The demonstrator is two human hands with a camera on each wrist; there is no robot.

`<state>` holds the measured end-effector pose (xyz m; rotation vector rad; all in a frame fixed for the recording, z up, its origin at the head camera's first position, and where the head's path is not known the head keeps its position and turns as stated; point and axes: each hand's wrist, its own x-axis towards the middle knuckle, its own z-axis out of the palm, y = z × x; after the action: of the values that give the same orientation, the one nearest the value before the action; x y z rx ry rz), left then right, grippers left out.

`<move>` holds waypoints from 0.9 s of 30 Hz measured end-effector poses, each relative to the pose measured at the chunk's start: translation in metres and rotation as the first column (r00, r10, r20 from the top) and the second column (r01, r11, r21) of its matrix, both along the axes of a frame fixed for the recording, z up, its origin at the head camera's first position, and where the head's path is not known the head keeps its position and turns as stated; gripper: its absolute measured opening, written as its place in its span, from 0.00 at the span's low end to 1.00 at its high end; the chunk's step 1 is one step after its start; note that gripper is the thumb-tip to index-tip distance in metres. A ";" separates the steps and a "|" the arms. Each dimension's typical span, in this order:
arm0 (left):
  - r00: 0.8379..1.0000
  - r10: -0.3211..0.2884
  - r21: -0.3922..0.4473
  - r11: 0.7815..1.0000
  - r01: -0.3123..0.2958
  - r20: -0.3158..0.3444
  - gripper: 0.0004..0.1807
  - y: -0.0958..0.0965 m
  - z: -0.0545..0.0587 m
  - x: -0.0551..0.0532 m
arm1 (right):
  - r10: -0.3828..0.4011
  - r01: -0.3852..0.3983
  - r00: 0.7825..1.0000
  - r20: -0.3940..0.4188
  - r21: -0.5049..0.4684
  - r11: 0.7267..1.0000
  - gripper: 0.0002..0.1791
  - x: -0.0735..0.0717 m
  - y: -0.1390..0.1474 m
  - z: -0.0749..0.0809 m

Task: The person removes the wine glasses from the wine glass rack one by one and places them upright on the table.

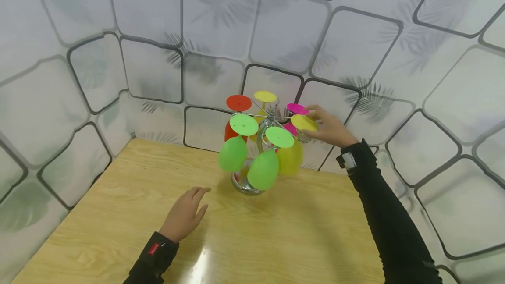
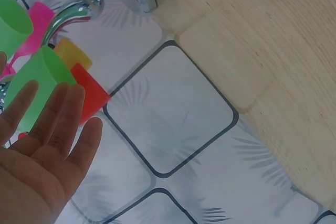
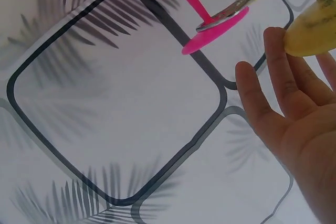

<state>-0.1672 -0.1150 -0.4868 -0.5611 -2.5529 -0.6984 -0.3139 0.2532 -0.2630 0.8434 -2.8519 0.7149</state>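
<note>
A chrome rack (image 1: pixel 270 118) on the table holds plastic goblets upside down by their feet. My right hand (image 1: pixel 329 127) has fingers and thumb at opposite sides of the foot of a yellow goblet (image 1: pixel 304 122), pinching it at its place on the rack. In the right wrist view, the fingertips (image 3: pixel 274 38) meet that yellow foot, beside a pink goblet (image 3: pixel 199 3). My left hand (image 1: pixel 184 214) hovers over the table, fingers extended and holding nothing, left of the rack's round base (image 1: pixel 247 187). Two green goblets (image 1: pixel 263 170) hang on the near side.
A red goblet (image 1: pixel 238 103) and another yellow goblet (image 1: pixel 265 96) hang at the rack's back. Behind the wooden table (image 1: pixel 130 187) rises a pale patterned curtain (image 1: pixel 221 21), close to the rack and the right hand.
</note>
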 end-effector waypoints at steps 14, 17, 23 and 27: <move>1.000 -0.009 0.004 1.000 0.009 0.005 0.24 0.002 0.004 0.002 | -0.033 0.032 0.999 0.024 0.016 0.999 0.39 -0.004 -0.005 0.007; 1.000 -0.001 0.008 1.000 0.001 0.009 0.23 0.002 0.003 0.003 | -0.011 0.011 1.000 0.010 0.004 1.000 0.37 -0.002 0.000 0.006; 1.000 -0.005 0.012 1.000 0.005 -0.007 0.23 0.002 0.003 0.004 | 0.017 -0.017 1.000 -0.010 -0.003 1.000 0.37 0.010 0.003 0.004; 1.000 -0.007 0.006 1.000 0.007 -0.005 0.23 0.002 0.002 0.004 | 0.031 -0.031 0.999 -0.006 -0.004 1.000 0.37 0.019 0.003 0.001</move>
<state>-0.1627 -0.1133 -0.4845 -0.5695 -2.5439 -0.7065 -0.2949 0.2563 -0.2616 0.8898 -2.8373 0.7202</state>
